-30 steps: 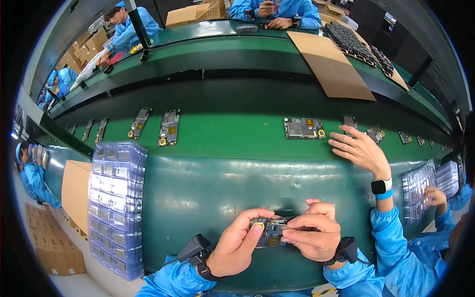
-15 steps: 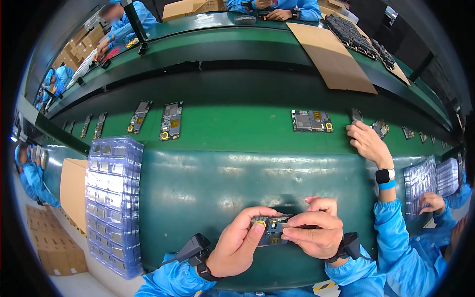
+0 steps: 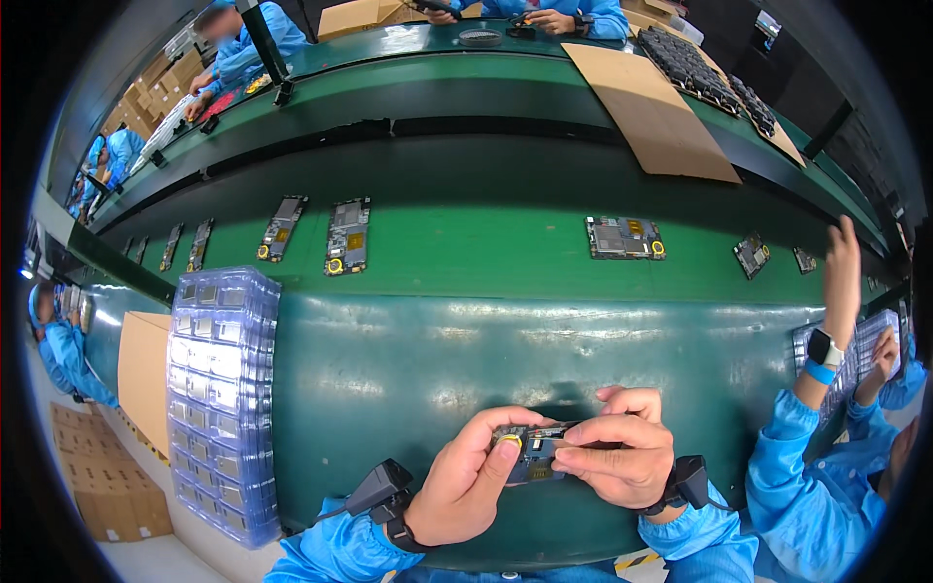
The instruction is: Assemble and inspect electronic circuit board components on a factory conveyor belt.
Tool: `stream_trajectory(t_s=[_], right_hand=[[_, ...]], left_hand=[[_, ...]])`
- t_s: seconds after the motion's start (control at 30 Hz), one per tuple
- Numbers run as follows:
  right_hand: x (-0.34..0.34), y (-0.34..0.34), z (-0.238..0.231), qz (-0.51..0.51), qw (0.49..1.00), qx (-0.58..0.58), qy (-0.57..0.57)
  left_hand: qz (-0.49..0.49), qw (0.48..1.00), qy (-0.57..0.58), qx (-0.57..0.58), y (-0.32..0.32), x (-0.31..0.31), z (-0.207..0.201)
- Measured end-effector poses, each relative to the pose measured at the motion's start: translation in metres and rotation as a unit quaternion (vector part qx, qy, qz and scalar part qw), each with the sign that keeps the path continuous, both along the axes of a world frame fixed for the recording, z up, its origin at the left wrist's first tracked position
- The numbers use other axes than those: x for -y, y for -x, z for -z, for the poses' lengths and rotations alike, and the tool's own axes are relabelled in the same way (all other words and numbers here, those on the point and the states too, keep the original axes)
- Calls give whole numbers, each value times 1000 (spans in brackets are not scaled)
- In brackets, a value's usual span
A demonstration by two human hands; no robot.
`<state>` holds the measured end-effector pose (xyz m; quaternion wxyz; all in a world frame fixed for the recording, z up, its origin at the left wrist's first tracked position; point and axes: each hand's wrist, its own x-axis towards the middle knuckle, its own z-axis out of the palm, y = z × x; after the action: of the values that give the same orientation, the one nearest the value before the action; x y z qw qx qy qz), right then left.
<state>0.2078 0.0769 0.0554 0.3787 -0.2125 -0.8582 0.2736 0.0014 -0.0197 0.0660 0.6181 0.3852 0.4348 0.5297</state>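
Between my hands, above the near part of the green table, is a small dark circuit board with a yellow ring at its left end. My left hand grips the board's left end, its thumb lying over the yellow ring. At the other end, my right hand is closed, thumb and fingertips pinched together at the board's right edge. Whether a small part sits in that pinch is hidden by the fingers. Both wrists wear black straps with a black block on them.
Circuit boards, such as this one, lie along the green belt beyond the table. At left stands a stack of clear plastic trays beside a cardboard box. A co-worker's arm is raised at right; more people sit across.
The belt's boards have shifted slightly right. The co-worker's hand at right has left the belt and drawn back right, and the board it touched is gone from there. My hands stay nearly still.
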Motion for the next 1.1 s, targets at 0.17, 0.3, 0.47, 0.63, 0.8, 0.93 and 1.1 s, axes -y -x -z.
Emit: stream_trajectory(t_s=[0.17,0.3,0.47,0.63,0.8,0.93,1.1], right_hand=[[1,0,-1,2,1000,-1,4],[2,1,-2,10,1000,9,-14],[5,3,-1,15,999,14,-36],[8,6,0,9,999,8,-36],[9,6,3,17,999,3,-42],[9,9,3,33,998,-12,-47],[6,6,4,9,998,-26,-49]], left_hand=[[4,1000,4,-12,0,1,-3],[-15,1000,1,22,-4,2,6],[-79,995,-23,-65,-9,2,12],[-85,991,-3,-103,-8,6,14],[-100,991,-3,-88,-10,6,15],[-117,991,-12,-71,-12,5,15],[-121,991,-21,-58,-15,6,12]])
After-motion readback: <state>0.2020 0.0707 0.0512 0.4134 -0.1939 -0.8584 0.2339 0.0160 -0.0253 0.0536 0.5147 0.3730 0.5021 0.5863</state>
